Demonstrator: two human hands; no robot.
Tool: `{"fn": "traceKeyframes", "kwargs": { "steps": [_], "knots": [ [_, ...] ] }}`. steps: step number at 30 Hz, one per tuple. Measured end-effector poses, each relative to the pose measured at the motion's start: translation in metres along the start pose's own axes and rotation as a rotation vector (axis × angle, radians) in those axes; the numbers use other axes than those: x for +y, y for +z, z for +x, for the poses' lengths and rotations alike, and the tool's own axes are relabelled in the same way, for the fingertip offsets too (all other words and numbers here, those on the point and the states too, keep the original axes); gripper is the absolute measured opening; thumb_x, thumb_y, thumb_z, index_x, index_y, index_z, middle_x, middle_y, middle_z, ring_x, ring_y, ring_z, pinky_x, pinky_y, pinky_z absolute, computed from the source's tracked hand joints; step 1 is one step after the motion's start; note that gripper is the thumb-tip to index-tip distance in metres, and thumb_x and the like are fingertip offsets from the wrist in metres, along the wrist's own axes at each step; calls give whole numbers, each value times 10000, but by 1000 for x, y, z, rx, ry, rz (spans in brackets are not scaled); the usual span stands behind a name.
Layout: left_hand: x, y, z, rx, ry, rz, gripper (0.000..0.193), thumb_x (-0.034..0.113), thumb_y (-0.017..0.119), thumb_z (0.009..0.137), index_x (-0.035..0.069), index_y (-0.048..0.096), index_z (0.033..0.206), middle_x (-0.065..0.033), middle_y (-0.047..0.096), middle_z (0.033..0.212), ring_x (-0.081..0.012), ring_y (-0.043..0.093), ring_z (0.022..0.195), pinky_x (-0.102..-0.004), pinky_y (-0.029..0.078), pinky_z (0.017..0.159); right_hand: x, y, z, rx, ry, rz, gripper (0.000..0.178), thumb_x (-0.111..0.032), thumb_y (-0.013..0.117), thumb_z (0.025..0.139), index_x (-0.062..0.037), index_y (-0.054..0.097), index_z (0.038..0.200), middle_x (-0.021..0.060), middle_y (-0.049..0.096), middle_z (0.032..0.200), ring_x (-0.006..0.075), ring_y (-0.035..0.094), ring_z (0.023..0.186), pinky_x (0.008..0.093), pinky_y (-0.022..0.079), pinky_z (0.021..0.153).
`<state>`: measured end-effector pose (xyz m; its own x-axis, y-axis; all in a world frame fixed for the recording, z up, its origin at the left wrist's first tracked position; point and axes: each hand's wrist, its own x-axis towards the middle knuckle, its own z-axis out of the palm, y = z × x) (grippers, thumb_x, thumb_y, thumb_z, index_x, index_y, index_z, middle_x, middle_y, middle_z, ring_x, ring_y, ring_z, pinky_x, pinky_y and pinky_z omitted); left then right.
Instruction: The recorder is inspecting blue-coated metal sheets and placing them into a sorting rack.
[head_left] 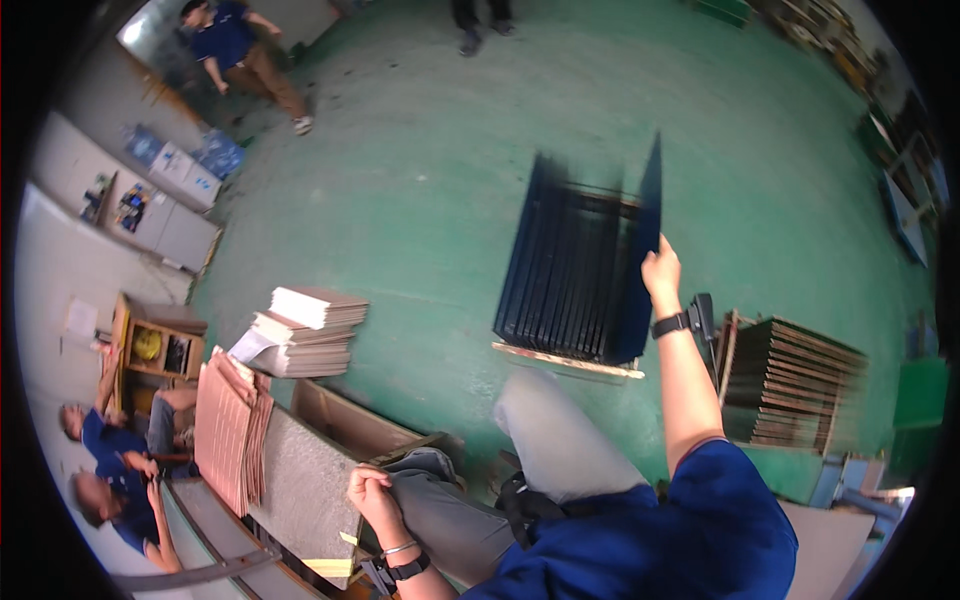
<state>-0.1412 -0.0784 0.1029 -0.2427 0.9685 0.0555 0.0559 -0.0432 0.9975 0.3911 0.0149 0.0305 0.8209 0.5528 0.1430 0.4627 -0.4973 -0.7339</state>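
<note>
My right hand (pixel 662 272) reaches out ahead and grips the edge of a thin dark blue panel (pixel 650 225), which stands upright at the right end of a rack (pixel 568 350) on the floor. Several similar dark panels (pixel 565 270) stand on edge in that rack, blurred toward the top. Close to my body, my left hand (pixel 372 492) is curled closed with nothing visible in it. It is beside the corner of a grey worktable (pixel 308 465), near my left knee.
Copper-coloured sheets (pixel 228 430) lean on the worktable. Behind them is a stack of pale boards (pixel 310 335). A second rack of brown-edged boards (pixel 795 385) stands to the right. Co-workers sit at the left (pixel 125 470); others stand far left (pixel 235 50) and far ahead (pixel 470 40).
</note>
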Motion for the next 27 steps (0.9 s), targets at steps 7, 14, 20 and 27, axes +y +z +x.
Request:
{"fn": "traceKeyframes", "kwargs": {
  "steps": [7,14,20,27],
  "knots": [
    [4,0,-7,-5,-15,107,203,-89,396,745,5,555,662,-53,537,657,-104,485,595,-216,386,577,74,53,-28,-145,92,-434,623,-92,503,866,-204,275,1435,111,204,1510,286,210,1389,644,240,1014],
    [7,-5,-11,-4,-8,124,204,-93,392,737,-5,562,667,-57,542,658,-109,495,602,-224,402,582,74,69,-55,-88,-162,-455,602,-55,423,904,-176,218,1458,172,158,1510,337,193,1385,575,220,1067],
    [11,6,-7,-22,-2,108,193,-90,403,731,-6,567,673,-64,548,654,-117,506,602,-224,410,582,73,89,-66,-148,-267,-12,558,-5,381,903,-65,221,1435,192,269,1460,383,428,1217,399,447,947],
    [13,0,-13,8,0,135,207,-84,404,729,-12,587,667,-63,561,648,-115,516,607,-228,410,598,53,89,-87,-156,-110,-61,687,4,447,879,-100,105,1465,267,470,1289,393,530,1111,419,466,880]
  ]
}}
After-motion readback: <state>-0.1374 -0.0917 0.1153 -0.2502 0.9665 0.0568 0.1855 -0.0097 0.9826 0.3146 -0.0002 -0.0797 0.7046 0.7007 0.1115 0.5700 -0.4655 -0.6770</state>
